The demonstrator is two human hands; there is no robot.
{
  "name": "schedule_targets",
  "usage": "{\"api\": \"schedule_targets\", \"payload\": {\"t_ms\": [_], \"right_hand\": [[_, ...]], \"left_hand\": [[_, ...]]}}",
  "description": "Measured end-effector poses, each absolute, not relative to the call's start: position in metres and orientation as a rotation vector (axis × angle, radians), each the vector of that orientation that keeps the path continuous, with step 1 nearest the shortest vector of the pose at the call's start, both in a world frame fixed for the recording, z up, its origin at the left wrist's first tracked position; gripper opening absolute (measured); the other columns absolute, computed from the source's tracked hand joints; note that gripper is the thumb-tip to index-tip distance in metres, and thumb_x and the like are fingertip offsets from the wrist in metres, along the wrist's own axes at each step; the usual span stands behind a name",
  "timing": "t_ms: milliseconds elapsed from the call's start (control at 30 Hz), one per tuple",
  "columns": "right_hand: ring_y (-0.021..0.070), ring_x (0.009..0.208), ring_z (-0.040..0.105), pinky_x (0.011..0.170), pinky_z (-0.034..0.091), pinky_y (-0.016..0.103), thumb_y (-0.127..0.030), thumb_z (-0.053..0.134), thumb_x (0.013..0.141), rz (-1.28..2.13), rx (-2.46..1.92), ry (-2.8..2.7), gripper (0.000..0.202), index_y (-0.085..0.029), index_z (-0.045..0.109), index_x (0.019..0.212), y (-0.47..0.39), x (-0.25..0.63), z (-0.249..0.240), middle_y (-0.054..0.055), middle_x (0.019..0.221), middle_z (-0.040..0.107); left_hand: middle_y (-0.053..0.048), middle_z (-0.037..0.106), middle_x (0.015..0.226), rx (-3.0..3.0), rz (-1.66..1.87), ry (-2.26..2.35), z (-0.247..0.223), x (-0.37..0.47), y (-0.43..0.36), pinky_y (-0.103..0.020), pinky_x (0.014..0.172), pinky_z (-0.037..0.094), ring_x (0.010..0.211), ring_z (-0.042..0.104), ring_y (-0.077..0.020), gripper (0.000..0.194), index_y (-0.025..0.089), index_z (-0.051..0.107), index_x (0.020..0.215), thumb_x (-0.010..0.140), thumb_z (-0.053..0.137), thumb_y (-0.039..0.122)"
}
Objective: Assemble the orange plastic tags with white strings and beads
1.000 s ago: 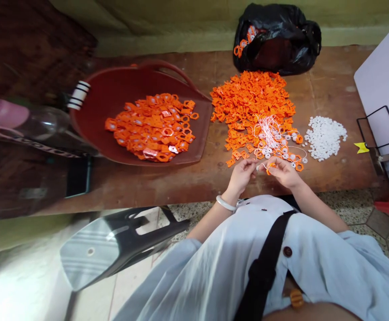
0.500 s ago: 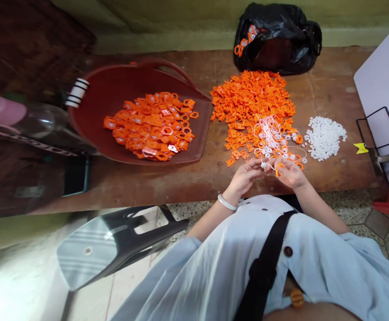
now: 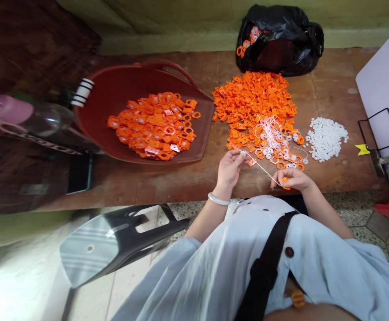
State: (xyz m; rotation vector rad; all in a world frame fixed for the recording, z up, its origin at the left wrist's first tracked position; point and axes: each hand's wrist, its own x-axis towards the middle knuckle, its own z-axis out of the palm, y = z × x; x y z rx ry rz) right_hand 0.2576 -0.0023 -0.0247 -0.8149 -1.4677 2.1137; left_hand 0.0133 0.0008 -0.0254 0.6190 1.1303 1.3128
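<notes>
My left hand point(image 3: 229, 168), with a pale bangle at its wrist, pinches a small white piece point(image 3: 243, 153) on a string. The white string point(image 3: 262, 168) runs taut down to my right hand point(image 3: 293, 179), whose fingers are closed on an orange piece point(image 3: 286, 182). Just beyond my hands, a bundle of white strings point(image 3: 268, 131) lies over orange parts and white discs. Behind it spreads a large heap of orange parts point(image 3: 254, 98). Small white pieces point(image 3: 326, 137) form a pile to the right.
A dark red basket point(image 3: 110, 89) holding orange pieces stands left on the wooden table point(image 3: 167, 183). A black plastic bag point(image 3: 281, 40) sits at the back. A white board point(image 3: 388, 89) and black wire frame are at right, a grey stool point(image 3: 90, 249) below left.
My hands have moved apart, the left one to the left and the right one slightly down and right. The string between them is now stretched straight. The view has shifted slightly.
</notes>
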Motion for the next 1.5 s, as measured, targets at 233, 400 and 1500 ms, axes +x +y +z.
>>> {"api": "schedule_targets", "payload": {"t_ms": [233, 400, 1500], "right_hand": [[0.02, 0.079, 0.069, 0.078, 0.054, 0.035, -0.038, 0.074, 0.073, 1.603, -1.32, -1.963, 0.024, -0.02, 0.072, 0.09, 0.002, 0.247, -0.027, 0.004, 0.088, 0.074], [0.0225, 0.107, 0.065, 0.097, 0.05, 0.04, -0.04, 0.078, 0.071, 1.522, -1.14, -1.542, 0.048, -0.024, 0.062, 0.114, 0.007, 0.209, -0.016, 0.007, 0.116, 0.069], [0.0106, 0.058, 0.051, 0.058, 0.039, 0.024, -0.018, 0.049, 0.091, 0.952, -0.96, -2.015, 0.016, -0.02, 0.058, 0.078, -0.017, 0.211, 0.027, -0.002, 0.064, 0.059]], "left_hand": [[-0.004, 0.073, 0.088, 0.763, 1.295, 1.178, -0.016, 0.015, -0.001, -0.034, 0.079, 0.057, 0.078, 0.069, -0.0153, 0.045, 0.016, 0.069, 0.092, 0.062, 0.082, 0.047], [-0.006, 0.074, 0.096, 0.982, 1.175, 1.2, -0.007, 0.039, -0.011, -0.035, 0.083, 0.056, 0.088, 0.069, -0.0193, 0.038, 0.019, 0.071, 0.098, 0.07, 0.077, 0.043], [-0.002, 0.07, 0.072, 1.138, 1.224, 1.218, 0.001, 0.037, -0.018, -0.027, 0.067, 0.053, 0.067, 0.064, -0.0132, 0.019, 0.017, 0.071, 0.078, 0.07, 0.076, 0.034]]}}
